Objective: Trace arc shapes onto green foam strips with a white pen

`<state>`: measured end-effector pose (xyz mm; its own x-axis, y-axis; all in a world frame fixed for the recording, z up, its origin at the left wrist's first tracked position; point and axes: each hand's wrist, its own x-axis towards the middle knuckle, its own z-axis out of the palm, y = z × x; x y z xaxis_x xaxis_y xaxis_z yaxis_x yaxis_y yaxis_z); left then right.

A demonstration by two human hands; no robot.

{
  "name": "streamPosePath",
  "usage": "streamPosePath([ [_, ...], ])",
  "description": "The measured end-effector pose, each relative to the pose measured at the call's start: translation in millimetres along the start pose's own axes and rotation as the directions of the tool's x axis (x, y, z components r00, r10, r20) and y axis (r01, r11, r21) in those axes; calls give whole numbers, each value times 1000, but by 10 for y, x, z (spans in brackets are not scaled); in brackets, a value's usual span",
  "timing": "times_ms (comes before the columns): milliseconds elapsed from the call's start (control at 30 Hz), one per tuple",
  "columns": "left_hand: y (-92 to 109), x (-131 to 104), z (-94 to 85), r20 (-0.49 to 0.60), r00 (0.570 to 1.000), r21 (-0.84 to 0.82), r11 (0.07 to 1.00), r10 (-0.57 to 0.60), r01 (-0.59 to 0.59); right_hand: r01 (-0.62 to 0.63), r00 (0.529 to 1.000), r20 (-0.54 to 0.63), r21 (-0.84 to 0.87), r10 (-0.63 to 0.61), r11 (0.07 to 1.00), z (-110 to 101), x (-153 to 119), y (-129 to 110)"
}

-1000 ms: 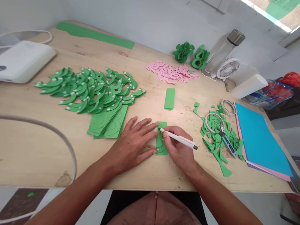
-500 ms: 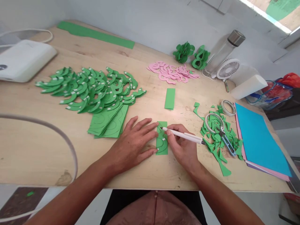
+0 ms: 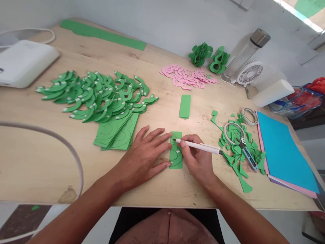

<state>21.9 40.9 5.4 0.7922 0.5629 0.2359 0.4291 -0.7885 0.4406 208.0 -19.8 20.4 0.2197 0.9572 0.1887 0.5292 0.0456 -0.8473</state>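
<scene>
A small green paper strip (image 3: 179, 164) with a curved outline drawn on it lies upright before me near the table's front edge. The spread fingers of my left hand (image 3: 146, 157) rest flat, their tips on the strip's left edge. My right hand (image 3: 198, 159) grips a white pen (image 3: 200, 146), its dark tip on the upper part of the strip. Left of my left hand are green paper pieces (image 3: 118, 134) with similar outlines. Beyond the strip lies a folded green paper (image 3: 185, 106), apart from both hands.
Cut green curves with white tabs (image 3: 101, 96) heap at left, pink cutouts (image 3: 188, 77) at back. On the right are green scraps (image 3: 241, 169), tape rolls (image 3: 250, 116), a blue-handled cutting tool (image 3: 248, 156) and blue paper sheets (image 3: 285, 149). A bottle (image 3: 245, 54) and fan (image 3: 250, 73) stand behind.
The camera view has shifted slightly. Both hands keep nearly the same place, with the pen tip still on the upper part of the strip.
</scene>
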Motion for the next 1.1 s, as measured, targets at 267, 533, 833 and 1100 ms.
streamPosePath([
  [267, 3, 3, 5, -7, 1000, -8, 1000, -4, 3, 18, 1000, -3, -22, -18, 1000, 7, -4, 11],
  [533, -1, -2, 9, -11, 1000, -12, 1000, -6, 6, 46, 999, 2, -89, -46, 995, -3, 8, -31],
  [833, -1, -5, 15, -13, 1000, -1, 1000, -5, 5, 94, 995, -1, -151, -96, 984, -16, -1, -59],
  [1100, -6, -5, 14, -5, 1000, 3, 1000, -6, 6, 111, 994, -2, -172, -113, 979, -36, -30, -73],
])
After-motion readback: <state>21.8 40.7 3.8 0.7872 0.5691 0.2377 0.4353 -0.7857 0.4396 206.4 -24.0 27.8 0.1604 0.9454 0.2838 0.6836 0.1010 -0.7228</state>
